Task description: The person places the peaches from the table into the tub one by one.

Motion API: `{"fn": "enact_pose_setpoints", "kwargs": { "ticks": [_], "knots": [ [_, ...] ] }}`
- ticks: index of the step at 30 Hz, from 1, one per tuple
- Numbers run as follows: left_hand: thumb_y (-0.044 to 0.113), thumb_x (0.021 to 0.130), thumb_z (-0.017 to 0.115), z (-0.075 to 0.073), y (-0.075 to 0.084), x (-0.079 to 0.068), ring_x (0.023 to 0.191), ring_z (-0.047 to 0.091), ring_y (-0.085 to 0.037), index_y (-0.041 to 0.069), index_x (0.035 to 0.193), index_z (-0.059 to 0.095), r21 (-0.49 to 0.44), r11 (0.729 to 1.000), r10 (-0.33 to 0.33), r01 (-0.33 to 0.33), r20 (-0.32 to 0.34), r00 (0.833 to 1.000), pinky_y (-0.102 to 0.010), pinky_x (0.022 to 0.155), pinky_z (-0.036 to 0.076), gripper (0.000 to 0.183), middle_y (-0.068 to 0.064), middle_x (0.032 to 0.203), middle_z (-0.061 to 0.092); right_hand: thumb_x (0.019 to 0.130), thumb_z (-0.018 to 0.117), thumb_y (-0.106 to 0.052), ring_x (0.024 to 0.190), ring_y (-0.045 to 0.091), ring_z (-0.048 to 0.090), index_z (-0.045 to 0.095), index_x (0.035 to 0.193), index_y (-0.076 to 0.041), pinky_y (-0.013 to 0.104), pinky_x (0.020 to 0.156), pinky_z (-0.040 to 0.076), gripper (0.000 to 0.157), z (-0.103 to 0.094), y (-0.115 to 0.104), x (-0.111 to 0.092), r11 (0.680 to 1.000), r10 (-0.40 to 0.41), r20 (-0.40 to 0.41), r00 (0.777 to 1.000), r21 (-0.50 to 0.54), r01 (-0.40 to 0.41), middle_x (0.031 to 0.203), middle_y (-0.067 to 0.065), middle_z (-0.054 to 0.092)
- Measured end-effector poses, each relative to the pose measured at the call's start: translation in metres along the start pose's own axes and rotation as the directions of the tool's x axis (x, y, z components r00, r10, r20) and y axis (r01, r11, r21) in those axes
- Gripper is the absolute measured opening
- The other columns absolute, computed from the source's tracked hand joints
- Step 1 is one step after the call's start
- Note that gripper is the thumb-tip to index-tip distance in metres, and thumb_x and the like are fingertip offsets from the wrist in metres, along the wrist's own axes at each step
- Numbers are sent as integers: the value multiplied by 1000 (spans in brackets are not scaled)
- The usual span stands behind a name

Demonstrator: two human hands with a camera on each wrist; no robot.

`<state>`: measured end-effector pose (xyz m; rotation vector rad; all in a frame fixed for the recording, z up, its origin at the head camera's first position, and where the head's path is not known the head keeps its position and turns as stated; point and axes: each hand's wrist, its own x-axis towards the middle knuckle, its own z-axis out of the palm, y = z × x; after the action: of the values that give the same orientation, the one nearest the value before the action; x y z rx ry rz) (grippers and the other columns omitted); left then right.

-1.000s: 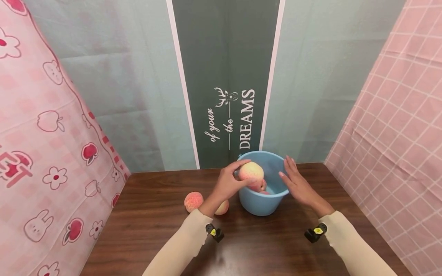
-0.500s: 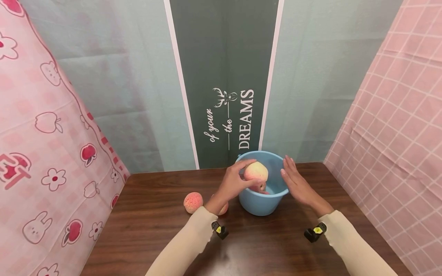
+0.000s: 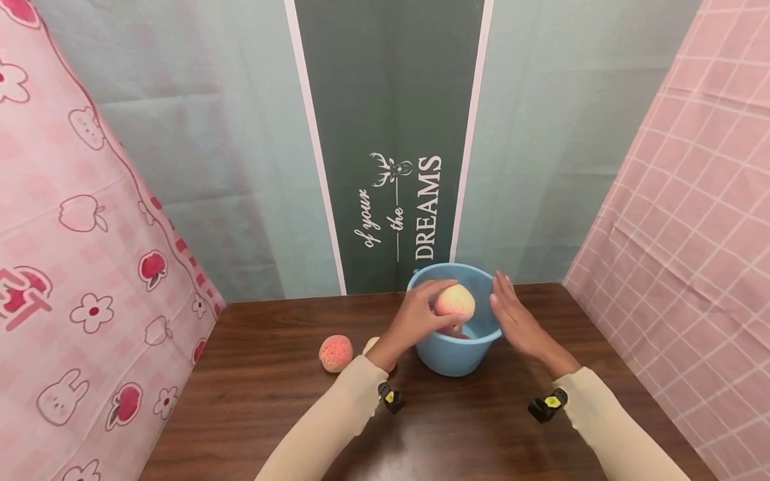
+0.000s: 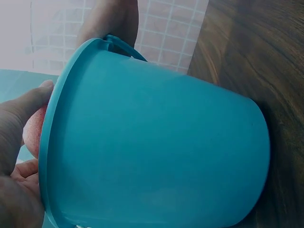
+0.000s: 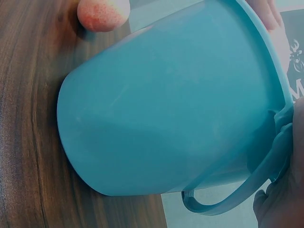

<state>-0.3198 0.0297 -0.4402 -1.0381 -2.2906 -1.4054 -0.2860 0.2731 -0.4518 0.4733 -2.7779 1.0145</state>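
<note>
My left hand grips a yellow-and-pink peach over the mouth of a light blue bucket. Below that fruit, more pink fruit shows inside, mostly hidden. With straight fingers, my right hand rests at the bucket's right rim, holding nothing. In the left wrist view, the held peach shows between thumb and fingers just beyond the rim, partly covered by the bucket. The right wrist view shows the bucket's handle hanging beside my right hand.
Left of the bucket on the brown wooden table lie a pink peach and a paler peach partly behind my left wrist. Patterned pink cloth hangs at left, checked pink cloth at right, a grey-green curtain behind.
My left hand has carried the peach a little to the right, further over the bucket's opening. My right hand stays at the rim.
</note>
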Motion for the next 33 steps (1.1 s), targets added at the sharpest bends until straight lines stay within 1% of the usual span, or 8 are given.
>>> {"fn": "enact_pose_setpoints", "kwargs": {
  "ticks": [3, 8, 13, 16, 19, 25, 30, 33],
  "knots": [
    [36, 70, 83, 4, 0, 3, 109, 53, -4, 18, 128, 58, 27, 1000, 16, -17, 21, 1000, -24, 91, 46, 66, 9, 122, 59, 103, 24, -40, 142, 23, -14, 1, 151, -14, 64, 107, 6, 59, 0, 0, 0, 1000, 10, 8, 1000, 4, -10, 157, 1, -9],
    [35, 73, 82, 10, 3, 9, 109, 53, -4, 18, 128, 58, 93, 996, 12, -19, 76, 997, -21, 92, 44, 63, 7, 123, 59, 103, 25, -40, 142, 23, -14, 0, 151, -14, 65, 106, 7, 60, 1, 1, 0, 1000, 15, 15, 1000, 4, -15, 157, 1, -10],
    [26, 74, 82, 12, 5, 12, 114, 53, -6, 14, 126, 60, 153, 985, 65, -76, 76, 995, -18, 96, 40, 58, 4, 123, 60, 103, 26, -39, 142, 22, -13, 3, 151, -10, 62, 108, 7, 60, 2, 2, 0, 1000, 1, 4, 1000, 3, -1, 157, 2, -7],
    [21, 74, 81, 10, 4, 12, 118, 50, -4, 13, 126, 60, 130, 988, 80, -89, 72, 994, -19, 100, 37, 56, 3, 124, 60, 103, 27, -40, 142, 22, -13, 2, 151, -11, 62, 108, 6, 61, 1, 1, 0, 1000, 10, 6, 1000, 6, -10, 157, 1, -8],
    [21, 76, 80, 9, 4, 11, 119, 49, -3, 15, 126, 59, 108, 990, 84, -91, 70, 994, -21, 101, 37, 55, 4, 125, 59, 103, 27, -41, 142, 22, -14, 1, 151, -13, 63, 108, 6, 61, 1, 1, 0, 1000, 21, 9, 1000, 7, -21, 157, 0, -9],
    [22, 78, 79, 6, 4, 8, 119, 49, -3, 18, 128, 58, 63, 995, 79, -83, 58, 995, -22, 97, 41, 55, 6, 126, 58, 103, 27, -41, 142, 22, -14, 0, 151, -14, 63, 108, 5, 61, 1, 2, 0, 1000, 27, 12, 1000, 5, -27, 157, -1, -10],
    [19, 79, 77, 0, 3, -3, 120, 47, -2, 19, 129, 58, 4, 998, 64, -64, 30, 997, -24, 98, 42, 54, 7, 126, 57, 102, 29, -42, 142, 22, -15, 0, 151, -14, 62, 108, 4, 63, 1, 2, 1, 999, 33, 11, 999, 8, -33, 157, -1, -11],
    [23, 77, 78, -6, 3, -13, 119, 47, -1, 20, 128, 58, -12, 999, 52, -52, 13, 999, -26, 99, 41, 54, 8, 125, 58, 102, 30, -43, 142, 22, -15, 0, 151, -15, 62, 108, 4, 64, 1, 2, 2, 999, 35, 11, 999, 7, -35, 157, -1, -11]
  ]
}}
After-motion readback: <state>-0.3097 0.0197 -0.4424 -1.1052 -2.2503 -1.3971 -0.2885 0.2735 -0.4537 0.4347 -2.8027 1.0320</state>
